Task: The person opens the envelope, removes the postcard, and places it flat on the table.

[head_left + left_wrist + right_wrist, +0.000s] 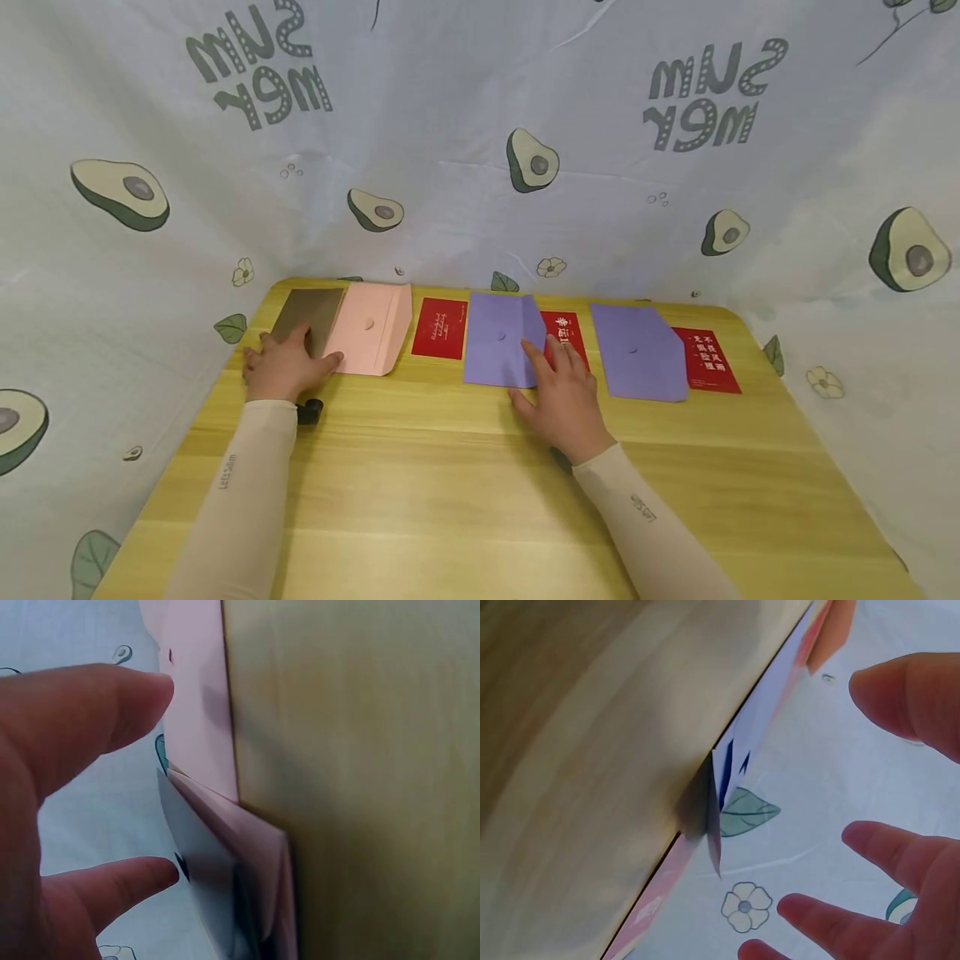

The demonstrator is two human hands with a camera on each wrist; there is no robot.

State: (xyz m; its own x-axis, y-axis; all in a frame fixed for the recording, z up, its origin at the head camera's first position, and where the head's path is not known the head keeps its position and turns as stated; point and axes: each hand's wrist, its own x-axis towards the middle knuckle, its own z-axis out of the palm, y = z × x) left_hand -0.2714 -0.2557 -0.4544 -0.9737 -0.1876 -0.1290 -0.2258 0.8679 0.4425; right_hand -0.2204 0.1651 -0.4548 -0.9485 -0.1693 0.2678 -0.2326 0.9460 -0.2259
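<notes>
My left hand lies over the lower part of a grey-brown paper piece, fingers spread, its thumb near the lower left corner of a pink envelope. The left wrist view shows thumb and finger apart beside a raised grey sheet with pink layers along it. My right hand hovers with parted fingers by the right edge of a purple envelope and over a red card. That envelope's flap stands up from the table in the right wrist view.
A red card lies between the pink and purple envelopes. Further right are a second purple envelope and a red card partly beside it. A printed curtain surrounds the wooden table at the back and sides.
</notes>
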